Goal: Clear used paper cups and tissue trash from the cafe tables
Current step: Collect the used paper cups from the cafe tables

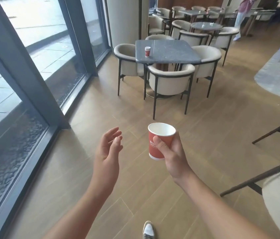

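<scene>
Gripping a red paper cup (159, 143) upright in the right hand (172, 153) (thumb across the printed side), stood well short of the square grey table (173, 50). Held the left hand (108, 150) empty beside that cup, fingers loose and slightly curled, equally short of the table. Saw a cup stack (147, 51) upright on the table, near its left edge.

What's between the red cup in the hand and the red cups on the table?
Head view: between the held cup and the stacked cups lies wooden floor, then a cream chair at the table's near edge.
</scene>
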